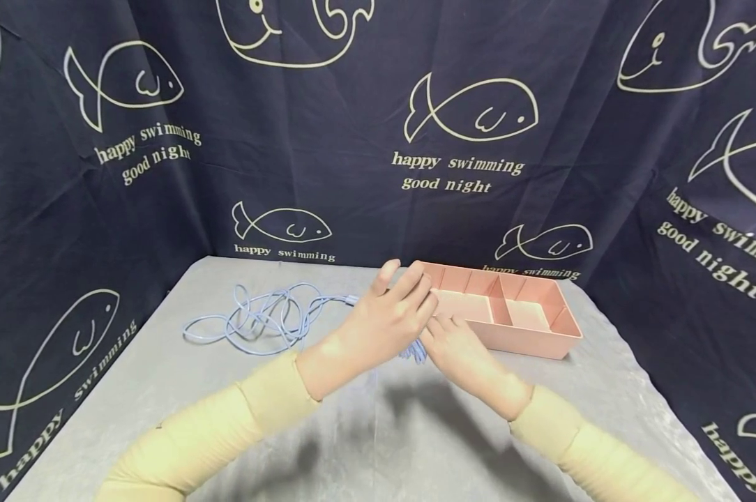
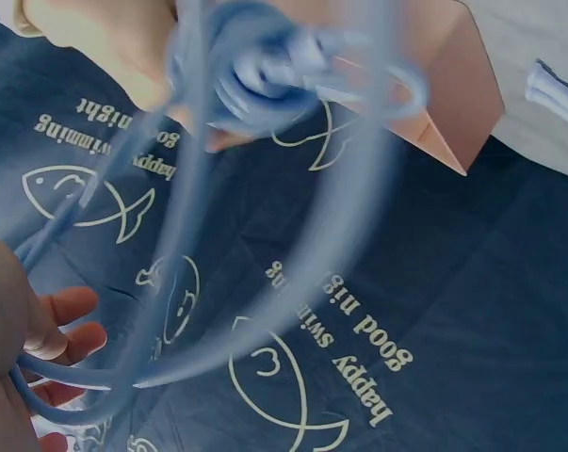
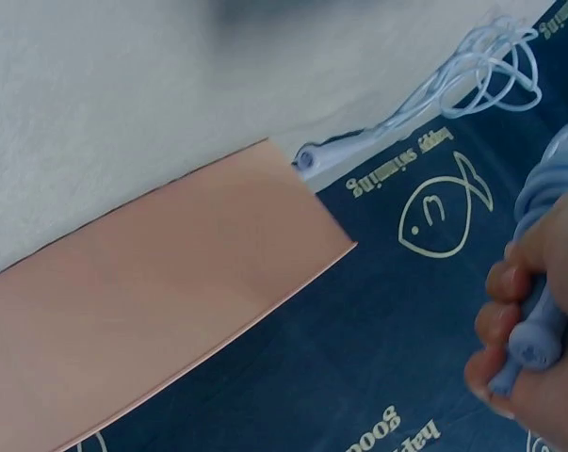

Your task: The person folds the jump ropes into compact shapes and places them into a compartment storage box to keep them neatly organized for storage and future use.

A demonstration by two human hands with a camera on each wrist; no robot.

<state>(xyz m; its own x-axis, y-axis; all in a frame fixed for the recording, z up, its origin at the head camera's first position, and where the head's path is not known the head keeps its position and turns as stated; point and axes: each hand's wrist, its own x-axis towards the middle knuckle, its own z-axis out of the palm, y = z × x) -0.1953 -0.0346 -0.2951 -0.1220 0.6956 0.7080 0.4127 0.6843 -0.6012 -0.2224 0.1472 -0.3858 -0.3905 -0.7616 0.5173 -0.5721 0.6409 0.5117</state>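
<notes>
In the right wrist view, my right hand (image 3: 547, 301) grips a pale blue jump rope handle (image 3: 536, 341), its cord wound in a bundle above the fingers. The left wrist view has this coiled cord (image 2: 251, 71) blurred at the top, with a loop running down to my left hand (image 2: 20, 344), whose bent fingers hold it. From the head, the left hand (image 1: 384, 317) and right hand (image 1: 462, 352) meet in front of the pink box, overlapping part of it. Blue strands (image 1: 414, 352) show below them, while the hands hide most of the bundle.
A pink divided box (image 1: 535, 343) stands at the right on the grey-covered table (image 1: 365, 446). Loose blue cord (image 1: 271, 317) lies tangled at the left; another pale blue handle (image 3: 345, 149) lies by the box's end. Dark fish-print curtains (image 1: 353, 139) surround the table.
</notes>
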